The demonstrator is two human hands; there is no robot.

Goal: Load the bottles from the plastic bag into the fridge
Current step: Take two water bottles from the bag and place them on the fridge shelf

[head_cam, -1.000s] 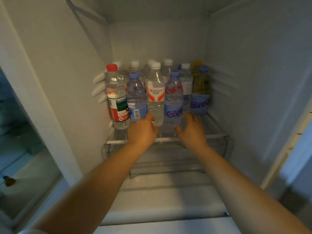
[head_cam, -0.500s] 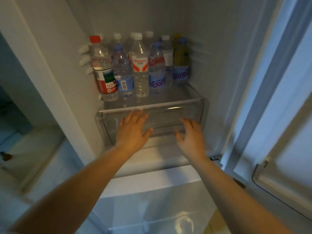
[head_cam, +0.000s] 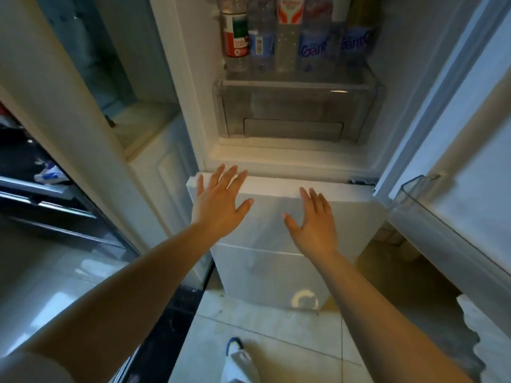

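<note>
1. Nearest me, below my hands, I see a shoe (head_cam: 234,344) on the tiled floor (head_cam: 276,341).
2. My left hand (head_cam: 221,201) is released, fingers spread and straight, holding nothing.
3. My right hand (head_cam: 313,221) is just beside it, also released with fingers spread and holding nothing.
4. Behind both hands stands the closed white lower fridge door (head_cam: 276,261).
5. Off past my right hand hangs the open upper door with its clear door bin (head_cam: 414,194).
6. Beyond my fingertips sits the clear crisper drawer (head_cam: 297,111) in the fridge.
7. Farthest, above that drawer, the water bottles (head_cam: 287,37) stand upright on the shelf, close together.
</note>
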